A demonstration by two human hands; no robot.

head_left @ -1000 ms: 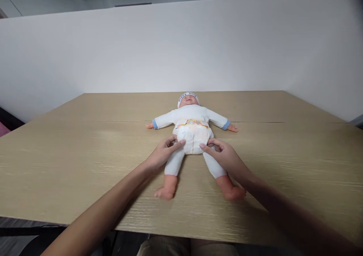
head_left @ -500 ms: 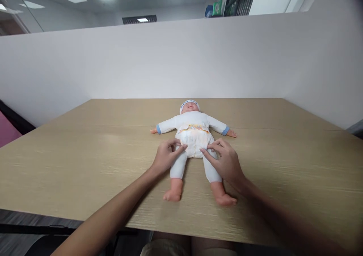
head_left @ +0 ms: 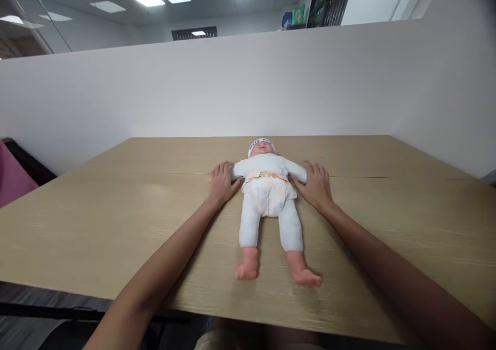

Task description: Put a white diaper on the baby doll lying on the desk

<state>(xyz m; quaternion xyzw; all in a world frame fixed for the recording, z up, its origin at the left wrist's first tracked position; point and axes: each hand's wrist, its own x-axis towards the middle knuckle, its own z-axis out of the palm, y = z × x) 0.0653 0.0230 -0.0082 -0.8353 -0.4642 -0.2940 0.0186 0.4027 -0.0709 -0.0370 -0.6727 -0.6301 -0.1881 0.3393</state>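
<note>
A baby doll [head_left: 267, 163] in a white suit and lettered white cap lies on its back, its feet towards me. Around its hips is a white diaper [head_left: 270, 197] with an orange printed waistband. My left hand [head_left: 222, 183] is closed over the doll's arm at the left, the thumb along the lower side. Over the arm at the right, my right hand [head_left: 315, 185] grips in the same way. Both doll hands and cuffs are mostly hidden under my fingers. The doll's legs lie slightly apart.
The wooden tabletop [head_left: 116, 226] has a seam running across it. A white partition [head_left: 232, 86] stands behind, with another wall at the right. A pink and black thing [head_left: 17, 171] is beyond the left edge, and my lap shows below the front edge.
Both hands have left the diaper's leg edges and moved up and outward onto the doll's arms. The doll's leg at the left has shifted slightly inward.
</note>
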